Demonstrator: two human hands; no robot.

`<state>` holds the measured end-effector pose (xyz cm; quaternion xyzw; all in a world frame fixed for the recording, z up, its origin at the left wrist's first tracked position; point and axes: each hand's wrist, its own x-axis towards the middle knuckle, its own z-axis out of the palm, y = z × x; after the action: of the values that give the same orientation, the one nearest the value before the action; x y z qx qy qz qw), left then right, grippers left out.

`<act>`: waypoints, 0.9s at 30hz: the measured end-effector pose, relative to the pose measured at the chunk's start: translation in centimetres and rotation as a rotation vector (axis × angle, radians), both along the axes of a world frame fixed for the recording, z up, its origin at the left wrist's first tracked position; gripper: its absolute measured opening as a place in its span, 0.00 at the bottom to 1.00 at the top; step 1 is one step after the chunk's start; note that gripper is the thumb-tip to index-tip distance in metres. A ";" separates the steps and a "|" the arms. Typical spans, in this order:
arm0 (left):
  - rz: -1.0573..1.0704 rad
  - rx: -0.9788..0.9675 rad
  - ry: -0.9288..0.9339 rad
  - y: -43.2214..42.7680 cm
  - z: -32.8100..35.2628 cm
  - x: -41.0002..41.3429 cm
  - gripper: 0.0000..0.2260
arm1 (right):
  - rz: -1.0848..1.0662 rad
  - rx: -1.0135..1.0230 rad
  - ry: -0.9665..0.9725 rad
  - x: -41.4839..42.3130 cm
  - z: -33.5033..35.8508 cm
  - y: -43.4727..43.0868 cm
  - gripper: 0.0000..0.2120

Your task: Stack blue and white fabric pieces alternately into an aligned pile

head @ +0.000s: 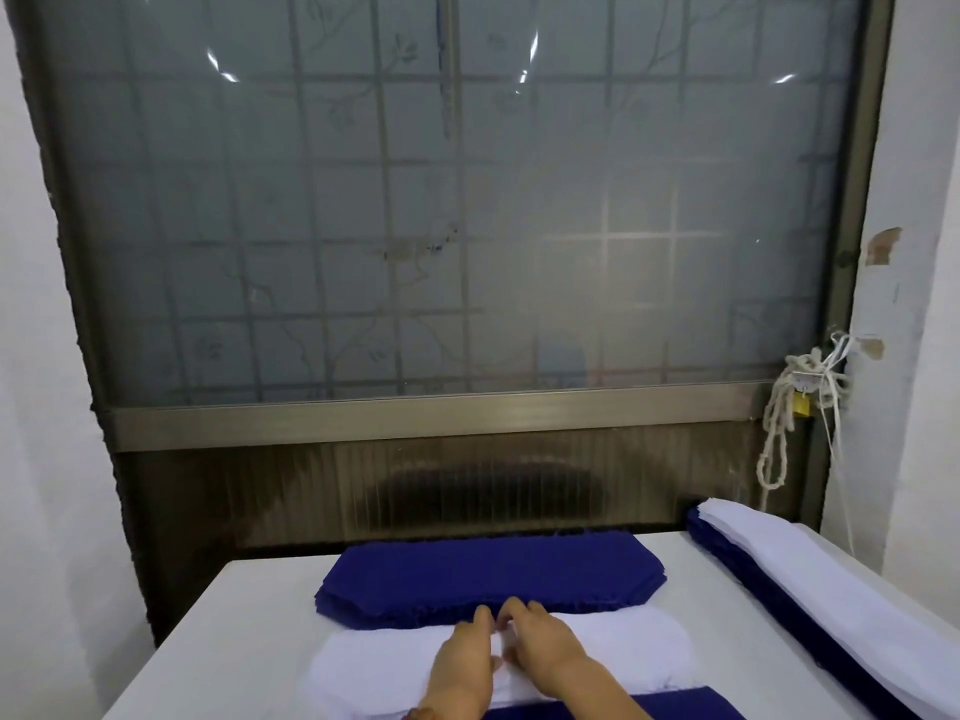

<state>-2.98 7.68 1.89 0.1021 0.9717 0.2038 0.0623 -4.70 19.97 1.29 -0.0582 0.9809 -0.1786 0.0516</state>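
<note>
Both hands sit close together on the white stack [623, 652] in front of me, left hand [465, 662] and right hand [540, 646], with their fingertips at its far edge, where it meets the blue stack [493, 574]. Fingers are bent down onto the cloth, but I cannot tell whether they already pinch a layer or only press on it.

I take this as the moment to peel off one white piece. To do it well I should feel for a single layer at that edge, as thin cloth clings and two may come up together. Lifting from the middle will let the ends droop, so I would spread my hands outward before carrying it.

It belongs on the mixed pile [831, 589] along the right side of the counter [234, 615], which shows white on top, so a blue piece may be due first.
</note>
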 end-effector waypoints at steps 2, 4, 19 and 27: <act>0.002 -0.014 0.010 0.0 0.0 0.1 0.09 | 0.005 0.003 0.001 0.0 0.1 0.1 0.15; 0.004 -0.039 0.025 0.1 -0.2 -0.1 0.08 | 0.022 0.018 0.008 -0.1 0.1 0.1 0.14; -0.164 -0.337 0.290 -0.2 -0.5 -0.1 0.15 | 0.131 0.076 0.233 2.0 0.2 0.4 0.15; -0.225 -0.224 0.195 -1.3 0.5 -0.4 0.07 | 0.118 0.080 0.101 2.0 1.0 0.1 0.18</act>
<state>-3.43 6.43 2.35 0.2220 0.9721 0.0752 0.0013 -2.74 20.10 2.25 -0.1227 0.9834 -0.1327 0.0149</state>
